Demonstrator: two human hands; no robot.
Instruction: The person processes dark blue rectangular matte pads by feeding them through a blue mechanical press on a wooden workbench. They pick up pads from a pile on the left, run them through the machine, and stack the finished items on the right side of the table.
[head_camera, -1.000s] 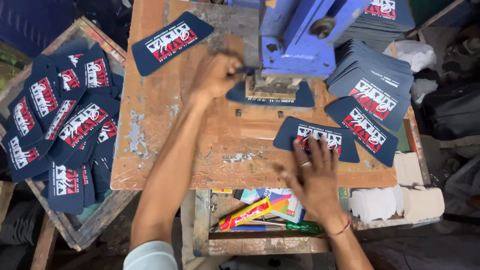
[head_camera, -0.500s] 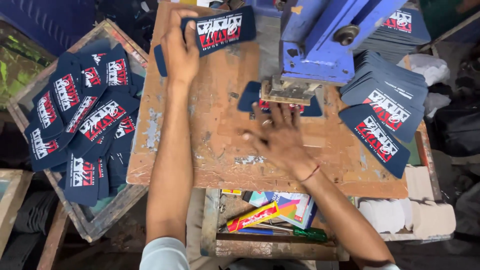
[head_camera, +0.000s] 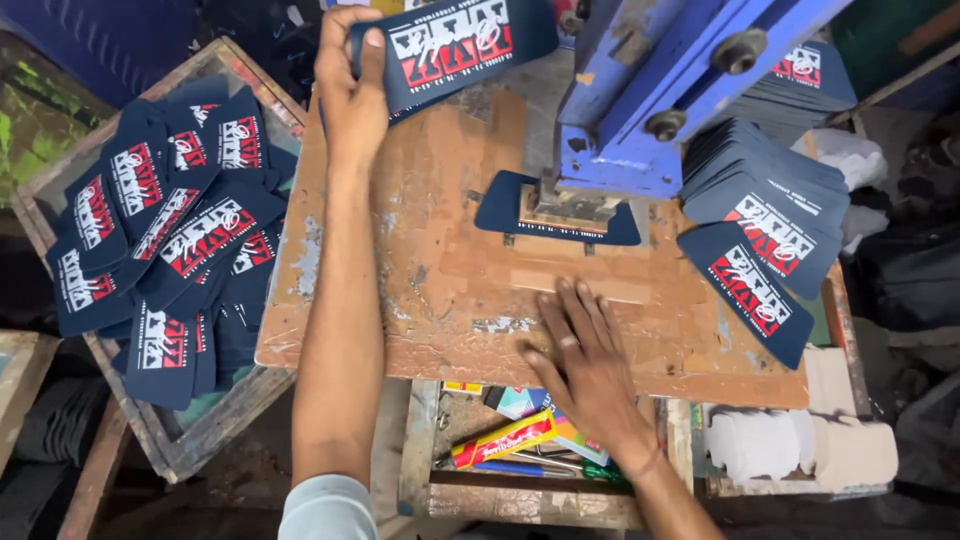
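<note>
Looking down on the wooden work table (head_camera: 440, 260) first, its top worn and flecked with old paint, filling the middle of the view. Over its far right part leans the blue press (head_camera: 660, 90), a heavy painted arm with a bolt showing, and its plate sits down on a dark blue blank piece (head_camera: 500, 205) lying flat on the table. Off to the left, a wooden tray (head_camera: 190, 450) holds a loose heap of printed pieces (head_camera: 170, 240), dark blue with red and white lettering, overlapping every which way. On the right edge of the table, a neat stack of the same pieces (head_camera: 770, 190) stands, with one printed piece (head_camera: 750, 285) slid off the front of it. Below the table edge there's a shelf with pens and coloured packets (head_camera: 520, 440) (too jumbled to sort out).

Now the hands. The left hand (head_camera: 350, 90) is up at the far left corner of the table, fingers and thumb clamped on the end of a printed piece (head_camera: 455, 45), which it carries in the air, tilted, above the table's far edge. The right hand (head_camera: 580, 350) lies palm down on the near part of the table, fingers spread and grasping nothing, a ring on one finger, just in front of the press.
</note>
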